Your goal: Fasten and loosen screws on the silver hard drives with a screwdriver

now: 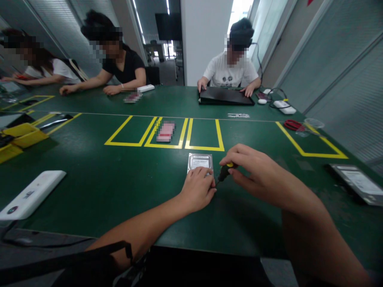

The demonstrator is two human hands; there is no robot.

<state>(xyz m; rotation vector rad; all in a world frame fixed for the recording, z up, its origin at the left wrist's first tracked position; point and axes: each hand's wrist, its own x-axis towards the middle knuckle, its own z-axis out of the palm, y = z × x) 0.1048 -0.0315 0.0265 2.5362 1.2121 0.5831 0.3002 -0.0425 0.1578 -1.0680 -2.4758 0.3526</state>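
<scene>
A small silver hard drive (200, 159) with a white label lies on the green table in front of me. My left hand (199, 186) is over its near part, fingers bent across it and hiding much of the label. My right hand (248, 165) grips a dark screwdriver (224, 172) with a yellow band on its handle. The screwdriver slants down and left, its tip beside my left fingertips at the drive's near right corner. Exactly what the tip touches is hidden.
Yellow tape frames (205, 148) mark the table (143, 187); a pink phone (166, 131) lies in one. A white power bank (32, 194) is at left, near yellow bins (25, 135). A larger drive (357, 183) lies at right. Several people sit opposite; one handles a black panel (226, 95).
</scene>
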